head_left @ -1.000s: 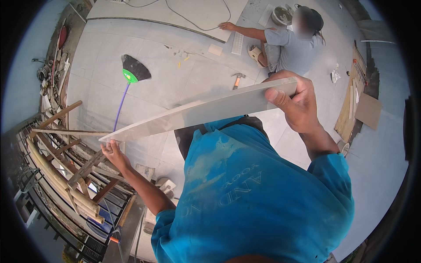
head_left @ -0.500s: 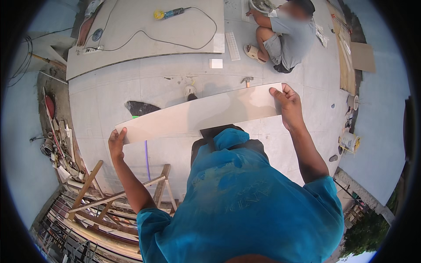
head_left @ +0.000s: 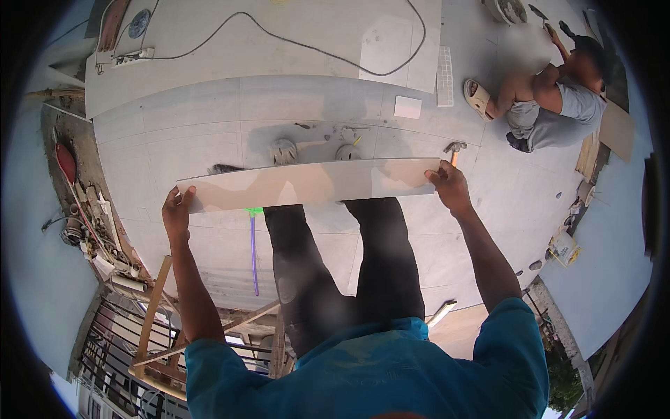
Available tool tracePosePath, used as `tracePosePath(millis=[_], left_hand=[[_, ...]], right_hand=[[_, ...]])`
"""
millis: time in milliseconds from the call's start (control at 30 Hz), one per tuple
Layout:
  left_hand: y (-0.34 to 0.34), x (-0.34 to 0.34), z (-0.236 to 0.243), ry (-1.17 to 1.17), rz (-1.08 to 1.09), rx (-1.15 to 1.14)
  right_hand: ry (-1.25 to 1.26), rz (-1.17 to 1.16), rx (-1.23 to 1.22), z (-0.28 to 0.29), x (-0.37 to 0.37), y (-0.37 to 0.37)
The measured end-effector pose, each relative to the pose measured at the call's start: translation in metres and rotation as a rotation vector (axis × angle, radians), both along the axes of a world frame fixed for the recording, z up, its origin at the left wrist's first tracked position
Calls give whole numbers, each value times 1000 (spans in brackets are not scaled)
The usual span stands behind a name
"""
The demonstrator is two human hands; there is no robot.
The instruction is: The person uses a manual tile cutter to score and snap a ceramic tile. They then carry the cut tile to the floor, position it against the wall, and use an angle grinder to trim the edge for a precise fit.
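Observation:
A long, narrow, pale tile strip [head_left: 314, 183] spans the space before me, above my legs, and hides part of the floor below. My left hand [head_left: 177, 211] grips its left end, the thumb on the near face. At the right end my right hand [head_left: 449, 187] pinches the strip, thumb on top and fingers behind the edge. Just beyond that hand a claw hammer [head_left: 455, 152] with an orange handle rests on the floor. Behind the strip's left part lies a broom, its purple handle [head_left: 254, 251] and green collar showing below the strip.
A large pale slab [head_left: 279, 66] lies ahead with a dark cord [head_left: 307, 45] across it. A small white tile [head_left: 407, 107] and a white perforated strip [head_left: 444, 77] lie nearby. A co-worker [head_left: 551, 105] crouches at far right, holding a trowel. A wooden frame [head_left: 153, 307] stands at lower left.
The strip has come nearly level from its tilt, its right end dropping lower. My view has shifted, so my legs and shoes now show. The co-worker's arm has moved, now raising a trowel.

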State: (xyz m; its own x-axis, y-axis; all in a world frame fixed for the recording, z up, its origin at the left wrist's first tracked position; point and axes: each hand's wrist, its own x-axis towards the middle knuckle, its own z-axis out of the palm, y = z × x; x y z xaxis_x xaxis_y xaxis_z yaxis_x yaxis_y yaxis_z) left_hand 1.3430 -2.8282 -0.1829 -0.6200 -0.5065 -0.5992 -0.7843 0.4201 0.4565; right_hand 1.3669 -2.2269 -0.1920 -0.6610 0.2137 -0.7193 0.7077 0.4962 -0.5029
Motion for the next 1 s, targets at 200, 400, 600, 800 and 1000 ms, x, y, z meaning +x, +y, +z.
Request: tracePosePath(millis=[200,400,600,800,1000], left_hand=[[-16,-75,-231,50,-89,-16],[-26,-112,-382,439,45,225],[-1,-148,-470,824,-106,308],[24,-163,-504,906,-201,254],[35,-175,-514,890,-228,271]], right_hand=[[64,-138,48,-230,-19,-22],[480,-226,177,-383,-47,-34],[775,-353,260,-464,-74,-22],[1020,-391,295,-499,-100,1],[981,-399,342,-504,-100,11]])
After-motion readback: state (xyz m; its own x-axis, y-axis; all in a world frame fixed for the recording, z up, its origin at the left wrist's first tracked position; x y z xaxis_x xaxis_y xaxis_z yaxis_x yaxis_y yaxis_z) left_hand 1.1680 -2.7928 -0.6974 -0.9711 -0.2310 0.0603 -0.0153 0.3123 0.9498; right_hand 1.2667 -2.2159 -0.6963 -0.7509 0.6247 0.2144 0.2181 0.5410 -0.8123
